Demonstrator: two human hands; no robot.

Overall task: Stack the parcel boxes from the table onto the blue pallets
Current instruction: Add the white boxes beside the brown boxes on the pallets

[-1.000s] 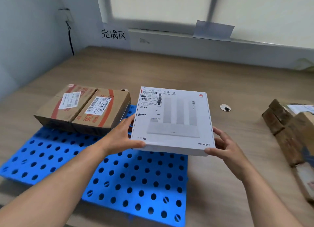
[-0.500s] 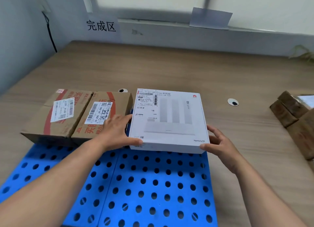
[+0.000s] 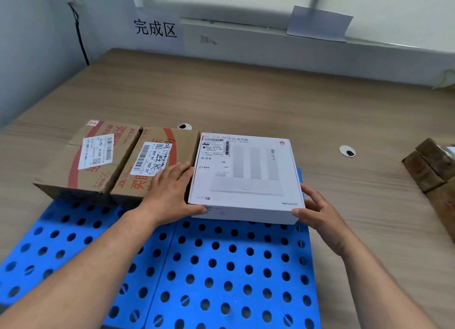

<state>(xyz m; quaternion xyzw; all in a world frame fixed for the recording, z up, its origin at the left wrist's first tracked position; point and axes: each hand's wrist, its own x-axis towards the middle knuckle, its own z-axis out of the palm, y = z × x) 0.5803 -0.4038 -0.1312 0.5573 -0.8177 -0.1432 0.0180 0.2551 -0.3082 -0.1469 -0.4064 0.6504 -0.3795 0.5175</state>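
In the head view, 3 parcels are found on the blue pallets [image 3: 221,267]. At the far left, the left carton [image 3: 91,156] and the right carton [image 3: 157,161] are set side by side and touching. A white box [image 3: 246,176] is placed just right of them, against the right carton's side. The white box appears to rest on the far right part of the pallets, though full seating cannot be confirmed. It is grasped on 2 sides: the left hand [image 3: 170,193] is pressed along its left edge with the thumb hooked round the near left corner, and the right hand [image 3: 317,210] is clamped on its near right corner. Release is judged to be the step in hand. More brown parcels [image 3: 430,166] are seen on the table [image 3: 246,94] at the right edge, well apart from the pallets, so further transfers are judged outstanding.
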